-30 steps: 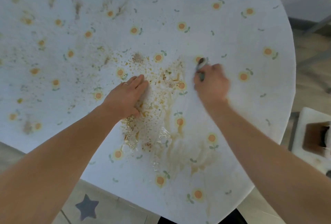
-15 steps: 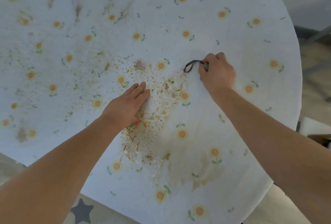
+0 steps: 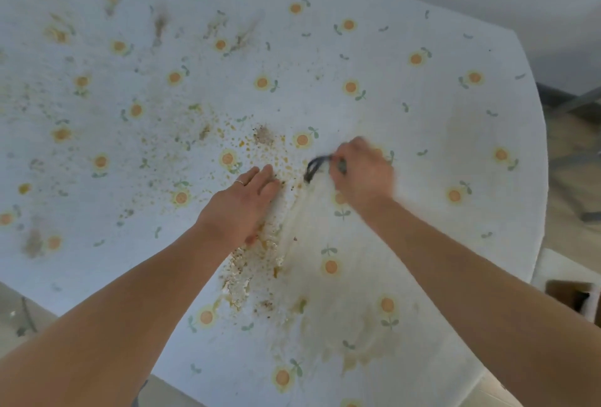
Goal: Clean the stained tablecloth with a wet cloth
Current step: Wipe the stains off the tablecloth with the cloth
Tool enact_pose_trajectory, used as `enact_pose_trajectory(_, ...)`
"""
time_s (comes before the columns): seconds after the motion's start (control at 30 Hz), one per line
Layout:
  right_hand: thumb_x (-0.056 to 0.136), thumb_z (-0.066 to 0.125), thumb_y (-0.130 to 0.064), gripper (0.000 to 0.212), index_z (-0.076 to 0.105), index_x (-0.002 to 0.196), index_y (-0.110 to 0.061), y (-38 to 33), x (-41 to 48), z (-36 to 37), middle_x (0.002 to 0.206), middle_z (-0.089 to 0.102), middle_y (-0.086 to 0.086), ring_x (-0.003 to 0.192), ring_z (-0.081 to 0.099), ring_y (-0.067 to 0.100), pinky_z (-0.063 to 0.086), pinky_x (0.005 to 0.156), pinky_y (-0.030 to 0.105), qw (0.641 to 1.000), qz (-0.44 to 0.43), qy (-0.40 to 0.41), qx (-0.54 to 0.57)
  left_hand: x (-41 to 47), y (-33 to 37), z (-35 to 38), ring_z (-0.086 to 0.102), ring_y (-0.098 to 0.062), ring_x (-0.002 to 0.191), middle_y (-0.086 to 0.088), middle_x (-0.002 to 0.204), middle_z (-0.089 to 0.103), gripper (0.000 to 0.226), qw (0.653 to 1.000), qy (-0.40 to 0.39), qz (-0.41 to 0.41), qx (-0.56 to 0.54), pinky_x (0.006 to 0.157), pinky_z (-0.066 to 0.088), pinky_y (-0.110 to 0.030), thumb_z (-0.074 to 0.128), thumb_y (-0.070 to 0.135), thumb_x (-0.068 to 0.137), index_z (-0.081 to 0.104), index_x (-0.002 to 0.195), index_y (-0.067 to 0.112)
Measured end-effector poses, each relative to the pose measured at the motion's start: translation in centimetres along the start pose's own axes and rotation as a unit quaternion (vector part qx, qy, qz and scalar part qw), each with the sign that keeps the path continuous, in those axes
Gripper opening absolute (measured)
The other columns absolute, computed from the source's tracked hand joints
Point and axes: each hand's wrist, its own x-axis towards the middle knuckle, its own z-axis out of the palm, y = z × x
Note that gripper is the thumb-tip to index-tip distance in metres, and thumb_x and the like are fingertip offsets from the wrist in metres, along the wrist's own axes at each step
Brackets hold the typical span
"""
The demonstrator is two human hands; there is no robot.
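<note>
Head view shows the right hand (image 3: pixel 359 176), closed around a wet cloth (image 3: pixel 313 167) with a dark loop, pulled back from half a second ago toward the flat, open left hand (image 3: pixel 242 205), so scrubbing continues. The tablecloth (image 3: pixel 406 133) covering the table remains heavily flecked with brown crumbs and smears between and below both hands.

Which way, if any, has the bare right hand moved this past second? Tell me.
Yes. The right hand, gripping a dark cloth, slid left toward the left hand; it now overlaps an orange flower print that earlier lay clear.
</note>
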Motion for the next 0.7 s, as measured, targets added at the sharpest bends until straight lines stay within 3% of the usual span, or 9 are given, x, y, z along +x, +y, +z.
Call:
enact_pose_trajectory(0.1,0.096,0.057,-0.034,0.018,0.065,0.100,-0.018,-0.9,1.2,0.5,0.108,0.055,0.000,0.075,0.058,0.026,0.036,0.060,0.029,0.997,0.063,0.035,0.000,-0.1,-0.1,0.3,0.005,-0.025,0.157,-0.002,0.169,-0.010,0.112,1.000,0.011,0.001,-0.003,0.101,0.054,-0.037,0.083,0.017,0.081,0.004,0.160,0.018)
enact_pose_trajectory(0.17,0.094,0.059,-0.030,0.015,0.066,0.096,-0.018,-3.6,-3.2,1.7,0.102,0.057,0.001,0.074,0.060,0.024,0.040,0.055,0.030,0.998,-0.063,-0.022,0.021,0.1,0.4,0.5,0.007,-0.025,0.157,-0.001,0.170,-0.009,0.103,1.000,0.023,0.001,-0.007,0.099,0.055,-0.035,0.076,0.009,0.085,0.004,0.159,0.019)
enact_pose_trajectory(0.2,0.092,0.061,-0.029,0.013,0.067,0.092,-0.017,-4.8,-5.7,2.1,0.097,0.057,0.002,0.070,0.060,0.024,0.044,0.050,0.031,0.985,-0.148,-0.086,0.030,0.2,0.5,0.4,0.006,-0.025,0.157,-0.001,0.170,-0.011,0.104,0.999,0.031,-0.010,-0.014,0.102,0.053,-0.034,0.076,0.012,0.086,0.002,0.158,0.019)
enact_pose_trajectory(0.27,0.092,0.061,-0.029,0.014,0.065,0.088,-0.017,-4.6,-7.1,2.2,0.092,0.054,-0.001,0.062,0.058,0.023,0.047,0.044,0.033,0.958,-0.255,-0.126,0.023,0.2,1.1,-0.1,0.003,-0.025,0.158,-0.002,0.169,-0.014,0.105,0.999,0.023,-0.017,-0.015,0.110,0.044,-0.030,0.076,0.017,0.087,-0.001,0.158,0.018)
enact_pose_trajectory(0.3,0.094,0.058,-0.032,0.015,0.064,0.090,-0.019,-3.8,-5.3,2.0,0.095,0.054,-0.003,0.064,0.059,0.023,0.049,0.047,0.034,0.961,-0.251,-0.116,0.021,0.1,1.2,-0.4,0.002,-0.026,0.158,-0.004,0.169,-0.015,0.106,0.999,0.017,-0.020,-0.020,0.112,0.041,-0.030,0.077,0.016,0.086,0.000,0.160,0.016)
enact_pose_trajectory(0.4,0.099,0.052,-0.037,0.017,0.062,0.099,-0.024,-1.6,2.1,0.3,0.107,0.054,-0.006,0.072,0.055,0.021,0.046,0.063,0.032,0.997,-0.050,-0.047,-0.020,-0.2,1.2,-1.2,0.001,-0.026,0.158,-0.004,0.169,-0.015,0.113,0.999,0.011,-0.026,-0.033,0.110,0.042,-0.031,0.079,0.008,0.080,0.001,0.161,0.016)
enact_pose_trajectory(0.5,0.098,0.056,-0.037,0.018,0.063,0.100,-0.020,-1.2,3.6,0.2,0.108,0.055,-0.003,0.070,0.054,0.021,0.043,0.061,0.030,0.999,0.050,0.002,-0.009,-0.3,0.8,-1.1,-0.002,-0.024,0.158,-0.002,0.169,-0.018,0.116,0.999,-0.002,-0.025,-0.040,0.104,0.046,-0.030,0.080,0.009,0.080,-0.001,0.161,0.018)
enact_pose_trajectory(0.6,0.094,0.060,-0.034,0.014,0.065,0.090,-0.022,-3.2,-3.2,1.7,0.100,0.055,-0.005,0.067,0.057,0.020,0.039,0.054,0.027,0.997,-0.069,-0.027,0.014,-0.2,0.9,-0.8,-0.002,-0.023,0.158,-0.001,0.169,-0.017,0.110,0.998,0.005,-0.026,-0.051,0.103,0.047,-0.029,0.079,0.009,0.081,0.002,0.160,0.018)
enact_pose_trajectory(0.7,0.096,0.050,-0.037,0.021,0.065,0.090,-0.024,-4.0,-9.1,2.1,0.097,0.053,-0.008,0.066,0.057,0.016,0.047,0.046,0.029,0.949,-0.270,-0.158,0.038,0.0,0.8,-0.5,-0.003,-0.023,0.158,0.000,0.169,-0.018,0.105,0.997,0.014,-0.029,-0.071,0.101,0.048,-0.029,0.075,0.004,0.084,0.004,0.160,0.019)
